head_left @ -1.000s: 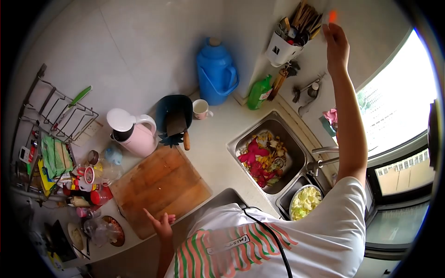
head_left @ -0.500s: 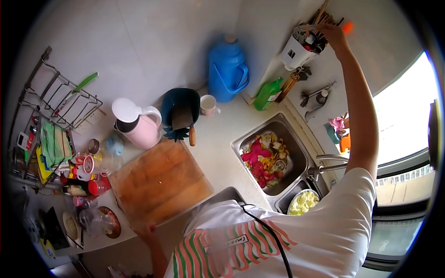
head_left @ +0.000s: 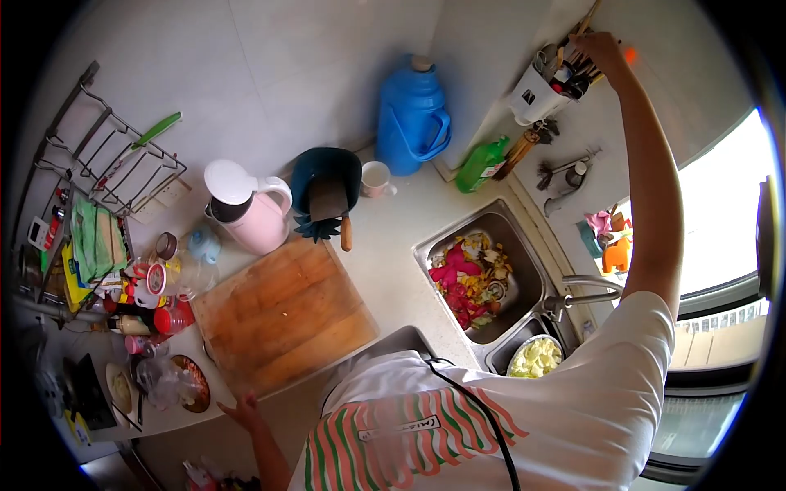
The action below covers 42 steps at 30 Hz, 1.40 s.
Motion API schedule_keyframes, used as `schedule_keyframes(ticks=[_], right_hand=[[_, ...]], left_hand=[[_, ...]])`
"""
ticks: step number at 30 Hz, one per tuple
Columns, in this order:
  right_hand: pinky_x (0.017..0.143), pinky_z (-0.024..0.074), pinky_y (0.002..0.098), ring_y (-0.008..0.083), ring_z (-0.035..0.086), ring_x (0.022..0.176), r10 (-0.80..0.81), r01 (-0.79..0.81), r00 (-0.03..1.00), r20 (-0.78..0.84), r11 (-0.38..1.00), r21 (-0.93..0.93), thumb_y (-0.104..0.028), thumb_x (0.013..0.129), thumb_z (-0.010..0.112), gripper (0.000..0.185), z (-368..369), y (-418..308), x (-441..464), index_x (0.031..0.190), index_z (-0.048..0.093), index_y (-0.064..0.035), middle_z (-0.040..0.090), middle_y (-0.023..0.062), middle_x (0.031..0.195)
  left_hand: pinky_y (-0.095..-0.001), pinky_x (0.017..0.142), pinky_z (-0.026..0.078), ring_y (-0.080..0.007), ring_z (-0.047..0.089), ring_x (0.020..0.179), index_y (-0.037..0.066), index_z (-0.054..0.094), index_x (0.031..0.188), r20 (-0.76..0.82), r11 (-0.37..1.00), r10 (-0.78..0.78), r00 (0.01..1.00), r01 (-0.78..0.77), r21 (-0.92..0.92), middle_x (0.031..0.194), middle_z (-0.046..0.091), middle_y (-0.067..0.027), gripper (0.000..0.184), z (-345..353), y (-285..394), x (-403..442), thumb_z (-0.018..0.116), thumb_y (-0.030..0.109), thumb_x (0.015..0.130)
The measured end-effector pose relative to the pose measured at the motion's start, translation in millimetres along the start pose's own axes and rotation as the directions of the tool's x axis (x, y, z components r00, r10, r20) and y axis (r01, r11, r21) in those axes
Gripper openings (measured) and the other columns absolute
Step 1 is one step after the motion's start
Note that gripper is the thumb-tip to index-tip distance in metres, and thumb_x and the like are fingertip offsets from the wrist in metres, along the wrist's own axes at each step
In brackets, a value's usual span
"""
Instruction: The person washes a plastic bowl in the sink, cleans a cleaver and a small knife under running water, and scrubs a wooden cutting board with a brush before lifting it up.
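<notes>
My right hand (head_left: 599,51) is up at the wall by a white utensil holder (head_left: 534,96), fingers bent down among thin wooden sticks that look like chopsticks. What the fingertips grip cannot be made out. Low on the left, my left hand (head_left: 243,412) hangs open, fingers apart, just off the counter's front edge and below the wooden cutting board (head_left: 286,319). Apart from a tiny scrap, the board is bare. Several dark-handled utensils (head_left: 573,84) also stand in the holder.
A steel sink (head_left: 524,303) holds colourful peelings (head_left: 465,278); a bowl of pale leafy pieces (head_left: 536,358) sits beside it under the faucet (head_left: 565,303). Along the wall stand a pink kettle (head_left: 260,222), a cleaver (head_left: 327,200) in a dark container, a mug (head_left: 375,177), a blue thermos (head_left: 409,123) and a green bottle (head_left: 481,166).
My right hand has shifted slightly within the utensils, fingers now lower over the sticks. My left hand has moved a little left from the board's edge, its fingers spreading. The view has shifted slightly.
</notes>
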State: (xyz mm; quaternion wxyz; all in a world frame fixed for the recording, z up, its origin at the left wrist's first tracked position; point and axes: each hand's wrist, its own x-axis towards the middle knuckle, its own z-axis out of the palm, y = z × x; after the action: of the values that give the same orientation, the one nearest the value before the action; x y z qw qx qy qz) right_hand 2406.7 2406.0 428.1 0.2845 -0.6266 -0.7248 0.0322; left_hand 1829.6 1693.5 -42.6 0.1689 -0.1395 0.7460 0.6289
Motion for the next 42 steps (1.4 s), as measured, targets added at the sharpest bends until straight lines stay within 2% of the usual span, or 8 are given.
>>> schedule_keyframes(ticks=[8, 11, 16, 17, 21, 25, 35, 42], right_hand=[[0.082, 0.0502, 0.0369, 0.0239, 0.066, 0.089, -0.173, 0.131, 0.906, -0.386, 0.982, -0.134, -0.051, 0.095, 0.056, 0.047, 14, -5, -42, 0.107, 0.073, -0.0081, 0.071, 0.0072, 0.092], [0.086, 0.0503, 0.0432, 0.0300, 0.068, 0.096, -0.258, 0.011, 0.774, -0.578, 0.918, -0.396, -0.049, 0.095, 0.051, 0.044, 25, -8, -62, 0.113, 0.072, -0.0151, 0.071, 0.0106, 0.108], [0.087, 0.0517, 0.0371, 0.0241, 0.070, 0.097, -0.184, 0.178, 0.740, -0.647, 0.981, -0.076, -0.034, 0.100, 0.054, 0.032, 50, 3, -108, 0.114, 0.074, -0.0130, 0.073, 0.0072, 0.111], [0.083, 0.0526, 0.0343, 0.0205, 0.069, 0.091, -0.184, 0.263, 0.787, -0.589, 0.964, 0.050, -0.031, 0.101, 0.055, 0.032, 74, -20, -143, 0.112, 0.073, -0.0080, 0.073, 0.0083, 0.104], [0.077, 0.0530, 0.0351, 0.0197, 0.066, 0.085, -0.277, 0.287, 0.956, -0.101, 0.952, 0.104, -0.018, 0.098, 0.064, 0.016, 220, -38, -309, 0.105, 0.068, -0.0042, 0.072, 0.0111, 0.099], [0.077, 0.0558, 0.0297, 0.0183, 0.068, 0.089, 0.112, -0.482, 0.714, 0.691, 0.794, 0.370, -0.014, 0.101, 0.055, 0.025, 344, -36, -454, 0.120, 0.068, -0.0048, 0.073, 0.0106, 0.103], [0.103, 0.0411, 0.0342, 0.0243, 0.057, 0.113, -0.114, -0.703, 0.311, 0.944, 0.640, 0.309, -0.020, 0.090, 0.061, 0.056, 425, -104, -556, 0.139, 0.050, 0.0046, 0.060, 0.0148, 0.123], [0.109, 0.0363, 0.0469, 0.0420, 0.042, 0.123, 0.188, -0.410, 0.693, 0.696, 0.897, 0.165, -0.033, 0.084, 0.062, 0.063, 403, -91, -580, 0.138, 0.052, -0.0034, 0.047, 0.0264, 0.127]], left_hand=[[-0.0308, 0.063, 0.050, -0.0195, 0.059, 0.072, 0.008, 0.007, 0.160, -0.040, 0.972, 0.230, 0.972, -0.227, 0.059, 0.091, 0.062, -0.0132, 0.097, -67, -90, 88, 0.064, 0.003, 0.081], [-0.0358, 0.071, 0.054, -0.0280, 0.060, 0.086, -0.001, 0.023, 0.155, -0.057, 0.872, 0.457, 0.888, -0.434, 0.228, 0.109, 0.058, -0.0184, 0.085, -69, -87, 83, 0.064, 0.007, 0.081], [-0.0402, 0.105, 0.039, -0.0336, 0.040, 0.133, -0.008, 0.040, 0.143, 0.140, 0.585, 0.391, 0.910, -0.364, 0.725, 0.150, 0.033, -0.0289, 0.067, -83, -86, 110, 0.069, 0.021, 0.091], [-0.0442, 0.107, 0.040, -0.0380, 0.041, 0.134, -0.002, 0.025, 0.154, 0.038, 0.838, 0.301, 0.953, -0.283, 0.467, 0.153, 0.030, -0.0298, 0.079, -69, -76, 95, 0.068, 0.022, 0.092], [-0.0424, 0.105, 0.041, -0.0378, 0.049, 0.130, 0.009, 0.003, 0.160, -0.041, 0.867, 0.080, 0.996, -0.049, 0.495, 0.150, 0.039, -0.0279, 0.099, -28, -29, 49, 0.071, 0.030, 0.090], [-0.0425, 0.104, 0.043, -0.0376, 0.054, 0.127, 0.009, -0.001, 0.160, 0.069, 0.830, 0.110, 0.992, -0.130, 0.543, 0.142, 0.049, -0.0281, 0.097, -33, -43, 62, 0.066, 0.027, 0.093], [-0.0401, 0.101, 0.045, -0.0339, 0.056, 0.120, -0.001, 0.005, 0.157, 0.057, 0.838, 0.177, 0.983, -0.181, 0.514, 0.129, 0.058, -0.0240, 0.097, -2, -34, 67, 0.068, 0.024, 0.086], [-0.0420, 0.094, 0.048, -0.0324, 0.059, 0.109, -0.003, 0.020, 0.152, -0.112, 0.926, 0.076, 0.991, -0.029, 0.377, 0.121, 0.057, -0.0206, 0.089, -4, -57, 22, 0.067, 0.031, 0.085]])
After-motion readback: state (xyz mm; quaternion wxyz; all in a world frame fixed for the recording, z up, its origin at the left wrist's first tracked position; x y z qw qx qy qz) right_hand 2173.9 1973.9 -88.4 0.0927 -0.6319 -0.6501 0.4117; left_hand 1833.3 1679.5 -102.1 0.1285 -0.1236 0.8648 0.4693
